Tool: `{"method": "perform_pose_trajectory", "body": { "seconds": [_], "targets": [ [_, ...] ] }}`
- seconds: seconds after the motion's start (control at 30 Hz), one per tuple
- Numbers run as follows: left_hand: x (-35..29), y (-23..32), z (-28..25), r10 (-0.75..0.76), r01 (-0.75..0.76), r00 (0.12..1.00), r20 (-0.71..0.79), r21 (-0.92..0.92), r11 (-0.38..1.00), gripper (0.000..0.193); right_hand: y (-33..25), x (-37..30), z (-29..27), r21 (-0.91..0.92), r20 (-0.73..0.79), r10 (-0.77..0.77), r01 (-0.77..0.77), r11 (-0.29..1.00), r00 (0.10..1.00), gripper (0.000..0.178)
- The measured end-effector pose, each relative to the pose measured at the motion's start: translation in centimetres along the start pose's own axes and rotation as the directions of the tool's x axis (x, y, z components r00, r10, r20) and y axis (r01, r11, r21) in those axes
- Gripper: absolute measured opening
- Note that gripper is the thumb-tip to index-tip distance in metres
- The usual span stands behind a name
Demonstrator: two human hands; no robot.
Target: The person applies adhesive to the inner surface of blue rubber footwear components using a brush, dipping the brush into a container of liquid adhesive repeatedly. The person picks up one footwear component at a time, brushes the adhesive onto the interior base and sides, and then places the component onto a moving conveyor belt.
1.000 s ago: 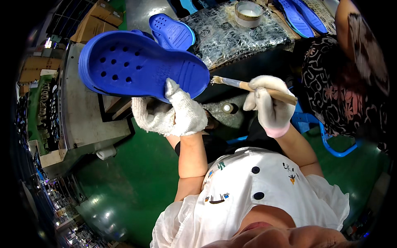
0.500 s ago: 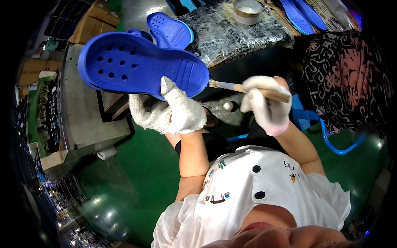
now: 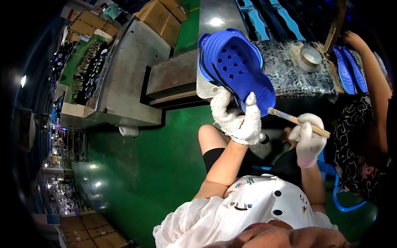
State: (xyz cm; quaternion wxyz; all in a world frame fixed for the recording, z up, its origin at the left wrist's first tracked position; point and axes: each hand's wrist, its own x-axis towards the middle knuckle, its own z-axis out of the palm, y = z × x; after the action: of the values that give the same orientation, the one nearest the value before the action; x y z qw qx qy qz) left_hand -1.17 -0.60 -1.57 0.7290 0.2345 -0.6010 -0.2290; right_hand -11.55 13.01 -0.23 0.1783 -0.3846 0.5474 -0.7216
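Observation:
My left hand (image 3: pixel 239 120), in a white knit glove, grips a blue clog (image 3: pixel 248 76) near its heel, thumb over the inner sole and fingers underneath. The clog is tilted, with its holed toe pointing up and away. In my right hand (image 3: pixel 309 140), also white-gloved, is a paintbrush (image 3: pixel 291 118) with a pale wooden handle. Its bristles point at the heel edge, close to it; a small gap seems to show. More blue footwear lies behind the held clog, mostly hidden by it.
A plastic-wrapped work surface (image 3: pixel 281 76) lies ahead, bearing a round shallow tub (image 3: pixel 309 66). Two blue soles (image 3: pixel 348 70) lie at its right. A co-worker's arm (image 3: pixel 368 62) reaches in there. Left stand a metal bench (image 3: pixel 120 78) and cardboard boxes (image 3: pixel 159 20). A blue stool (image 3: pixel 343 202) is at right.
The view has swung left, so things appear shifted right. The clog has turned from lying crosswise to toe-up, and the brush is slightly farther from its heel. A co-worker's arm now shows.

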Motion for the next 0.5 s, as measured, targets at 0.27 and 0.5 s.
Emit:
{"method": "perform_pose_trajectory", "body": {
  "seconds": [0.27,0.5],
  "targets": [
    [-0.4,0.9,0.3,-0.175,0.174,0.985,-0.003,-0.042,0.984,0.048,-0.2,-0.4,-1.3,0.064,-0.059,0.045,-0.041,0.997,0.997,0.013],
    [0.0,0.9,0.5,-0.206,0.204,0.978,-0.026,-0.064,0.977,0.039,0.3,0.9,-2.1,-0.217,0.108,-0.369,0.385,0.897,0.923,0.008]
  ]
}}
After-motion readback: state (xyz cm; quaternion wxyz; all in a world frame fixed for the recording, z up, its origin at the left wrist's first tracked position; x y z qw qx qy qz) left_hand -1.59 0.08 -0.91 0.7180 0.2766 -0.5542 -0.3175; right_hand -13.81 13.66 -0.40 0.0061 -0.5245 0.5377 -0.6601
